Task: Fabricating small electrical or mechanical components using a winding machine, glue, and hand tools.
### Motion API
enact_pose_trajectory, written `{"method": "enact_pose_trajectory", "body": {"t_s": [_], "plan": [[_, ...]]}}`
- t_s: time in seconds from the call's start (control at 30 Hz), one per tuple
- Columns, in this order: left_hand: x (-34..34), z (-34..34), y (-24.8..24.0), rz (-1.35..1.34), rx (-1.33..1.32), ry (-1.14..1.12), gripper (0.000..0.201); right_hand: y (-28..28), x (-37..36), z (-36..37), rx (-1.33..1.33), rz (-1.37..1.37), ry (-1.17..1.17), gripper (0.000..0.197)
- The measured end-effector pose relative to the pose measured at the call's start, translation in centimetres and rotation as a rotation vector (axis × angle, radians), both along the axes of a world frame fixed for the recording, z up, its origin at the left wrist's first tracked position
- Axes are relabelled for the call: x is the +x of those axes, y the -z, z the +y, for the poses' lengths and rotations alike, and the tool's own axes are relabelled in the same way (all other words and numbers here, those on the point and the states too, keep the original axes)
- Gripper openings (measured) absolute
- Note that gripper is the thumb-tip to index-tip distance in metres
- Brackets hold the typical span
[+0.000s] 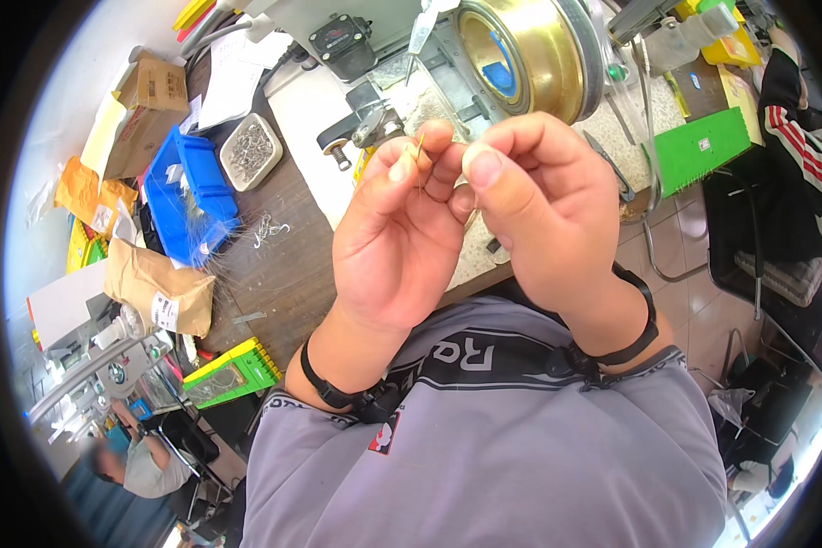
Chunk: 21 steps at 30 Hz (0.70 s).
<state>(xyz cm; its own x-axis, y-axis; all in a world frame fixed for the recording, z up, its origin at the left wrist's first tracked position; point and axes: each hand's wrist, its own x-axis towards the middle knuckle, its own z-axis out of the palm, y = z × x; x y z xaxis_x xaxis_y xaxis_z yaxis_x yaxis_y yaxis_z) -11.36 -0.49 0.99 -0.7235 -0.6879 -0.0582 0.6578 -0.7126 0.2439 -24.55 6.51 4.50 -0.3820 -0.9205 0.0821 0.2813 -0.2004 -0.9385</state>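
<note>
In front of my chest, both hands are raised close together over the front of the work surface. Between the thumb and forefinger of my left hand (388, 242) is a thin yellowish strand (420, 148), its tip poking up past the fingers. My right hand (553, 205) is closed in a pinch, thumb against forefinger, its fingertips meeting those of the left. Whatever lies inside the right pinch is too small or hidden to make out. Beyond the hands stands a machine with a large brass-coloured drum (534, 55) and a small metal fixture (374, 128).
A white dish of small metal pieces (276, 137) and a blue bin with fine strands (160, 196) stand at left, beside loose small hooks (269, 231). Cardboard box (160, 87), brown package (123, 283) and green trays (703, 151) surround them. Another person (155, 470) sits at lower left.
</note>
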Motion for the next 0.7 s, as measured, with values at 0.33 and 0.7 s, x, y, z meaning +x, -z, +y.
{"method": "enact_pose_trajectory", "body": {"t_s": [0.33,0.7], "plan": [[0.1,0.1,1.1,-0.195,-0.309,-0.142,0.015,-0.2,-0.6,-0.8,0.283,-0.506,-0.245,0.020],[0.1,0.2,0.9,-0.274,-0.403,-0.213,0.011,0.4,-0.7,-1.0,0.269,-0.552,-0.266,0.019]]}}
